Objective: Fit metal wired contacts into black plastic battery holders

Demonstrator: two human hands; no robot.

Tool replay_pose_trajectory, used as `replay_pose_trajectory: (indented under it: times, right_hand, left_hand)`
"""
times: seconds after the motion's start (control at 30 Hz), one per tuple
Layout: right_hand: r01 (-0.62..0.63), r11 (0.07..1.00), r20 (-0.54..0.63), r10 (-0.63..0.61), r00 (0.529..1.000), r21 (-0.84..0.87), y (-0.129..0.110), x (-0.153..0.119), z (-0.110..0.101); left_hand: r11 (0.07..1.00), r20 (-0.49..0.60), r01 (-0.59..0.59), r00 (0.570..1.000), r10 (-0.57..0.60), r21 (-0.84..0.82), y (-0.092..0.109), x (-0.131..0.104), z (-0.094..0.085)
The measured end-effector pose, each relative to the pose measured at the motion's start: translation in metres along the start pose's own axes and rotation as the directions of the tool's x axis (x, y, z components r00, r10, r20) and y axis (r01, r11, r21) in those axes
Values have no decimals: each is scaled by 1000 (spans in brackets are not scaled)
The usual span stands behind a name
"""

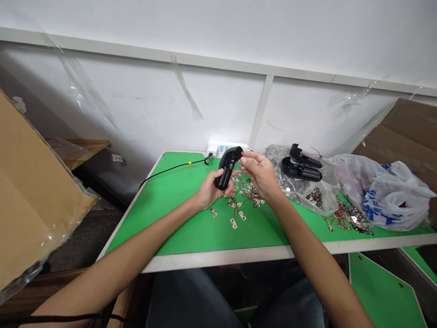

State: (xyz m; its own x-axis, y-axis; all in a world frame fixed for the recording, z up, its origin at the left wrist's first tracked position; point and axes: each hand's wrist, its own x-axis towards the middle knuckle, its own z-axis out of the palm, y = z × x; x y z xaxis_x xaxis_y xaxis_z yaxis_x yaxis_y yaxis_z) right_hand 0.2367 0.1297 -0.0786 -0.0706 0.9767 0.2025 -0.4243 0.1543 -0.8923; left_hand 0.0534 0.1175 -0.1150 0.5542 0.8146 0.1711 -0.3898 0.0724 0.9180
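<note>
My left hand (pixel 209 190) is wrapped round a black curved plastic housing (pixel 223 178) with an open hollow, tilted above the green tabletop. My right hand (pixel 262 174) is closed in a pinch at the housing's upper end. A thin red wire (pixel 232 172) runs by the hollow; the fingertips seem to be on a red wire, but its end is too small to make out. Below both hands lies a loose pile of small metal battery contacts (pixel 241 216), several joined to red wires. One contact (pixel 213 212) sits apart to the left.
Two more black housings (pixel 302 171) rest on a clear bag (pixel 314 200) of metal parts at the right. Beside it are more wired contacts (pixel 351 217) and a white plastic bag (pixel 389 193). A power strip (pixel 227 148) with a black cable (pixel 170 169) stands by the wall.
</note>
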Motion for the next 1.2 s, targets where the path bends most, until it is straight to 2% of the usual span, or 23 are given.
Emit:
replay_pose_trajectory:
  times: [0.13,0.33,0.6,0.8,0.9,1.03,1.2]
  right_hand:
    - [86,994,4,-86,996,-74,3,-2,2]
    - [190,962,-71,-207,976,-197,7,-1,5]
    - [230,950,-66,-249,966,-210,4,-6,8]
    - [262,935,-60,-284,957,-239,6,-7,10]
    - [266,928,-79,-295,952,-261,8,-7,11]
    - [263,914,-87,-302,949,-309,9,-8,12]
    - [269,923,-98,-305,947,-277,8,-13,16]
  left_hand:
    - [1000,14,-1,1000,1,4,-2,1,-2]
    - [999,-2,31,1000,-31,-20,-5,2,-4]
    - [996,-10,55,998,-56,-68,-6,1,-6]
    - [997,-105,-57,993,52,-49,-8,-1,6]
    - [996,-142,-71,988,63,-58,-9,-2,11]
    - [997,-125,-61,991,54,-48,-11,-2,13]
    - [998,-104,-54,993,52,-16,-13,-1,12]
